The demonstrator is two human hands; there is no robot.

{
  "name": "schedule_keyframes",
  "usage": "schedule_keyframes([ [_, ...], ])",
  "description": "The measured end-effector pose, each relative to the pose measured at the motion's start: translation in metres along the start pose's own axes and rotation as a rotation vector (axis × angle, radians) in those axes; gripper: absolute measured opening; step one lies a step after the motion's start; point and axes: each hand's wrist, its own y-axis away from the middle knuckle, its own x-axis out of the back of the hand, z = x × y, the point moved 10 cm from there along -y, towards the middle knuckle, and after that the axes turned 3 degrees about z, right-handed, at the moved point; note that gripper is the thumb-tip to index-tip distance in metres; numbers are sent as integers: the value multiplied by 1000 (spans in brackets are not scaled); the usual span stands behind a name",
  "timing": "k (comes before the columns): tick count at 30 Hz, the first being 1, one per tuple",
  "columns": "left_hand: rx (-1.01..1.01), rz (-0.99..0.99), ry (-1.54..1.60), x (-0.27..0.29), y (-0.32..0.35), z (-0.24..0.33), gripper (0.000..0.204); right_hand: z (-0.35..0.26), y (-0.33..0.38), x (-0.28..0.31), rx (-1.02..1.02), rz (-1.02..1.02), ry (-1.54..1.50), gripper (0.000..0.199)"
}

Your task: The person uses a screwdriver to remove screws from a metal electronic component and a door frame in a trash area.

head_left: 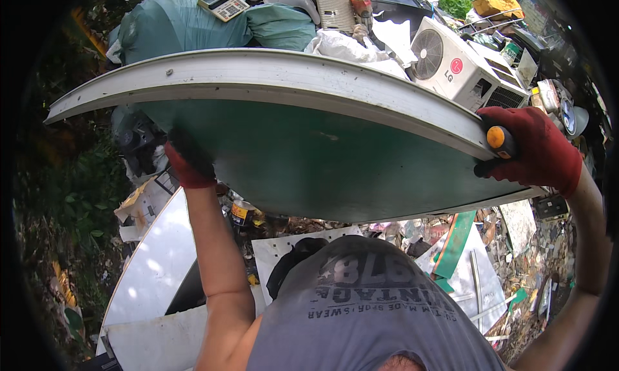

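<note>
Holding: both gloved hands carry a large green panel [322, 158] with a pale grey rim, raised across the middle of the frame above the person's chest.
Left hand [188, 168]: at centre left, red glove pressed up against the green underside; the fingers curl onto the face, but how firmly they grip cannot be told.
Right hand [538, 150]: at centre right, fingers closed around a tool [500, 142] with an orange-and-black handle, held against the panel's right edge.
Weight: judged moderately heavy, since it takes two arms spread wide and spans most of the frame.
Stiffness: it looks rigid; the bend in its rim seems to come from the lens, not from sagging.
Surface: the green face looks smooth and probably slippery; the raised rim gives the better purchase.
Where to hold: probably at the rim, hands well apart near each end, so that it does not tip.
Long axis: running left to right, from upper left down to centre right of the frame.
Facing: the green face points down toward the person, the rim edge toward the top.
Surroundings: an air conditioner [461, 68] at upper right, green sacks [174, 23] at upper left, white sheets [155, 261] at lower left.
</note>
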Motion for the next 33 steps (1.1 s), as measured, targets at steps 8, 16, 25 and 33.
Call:
schedule_keyframes([
  [8,248,177,83,53,77,-162,50,-26,-52,-64,190,59,75,59],
  [16,-302,216,-618,26,53,59,46,0,-79,-49,124,99,-335,48],
  [25,-685,-686,-277,-203,30,257,65,17,-49,-8,2,416,-596,49],
  [33,-484,-1314,-275,-276,83,247,73,68,99,123,161,961,-1007,46],
])
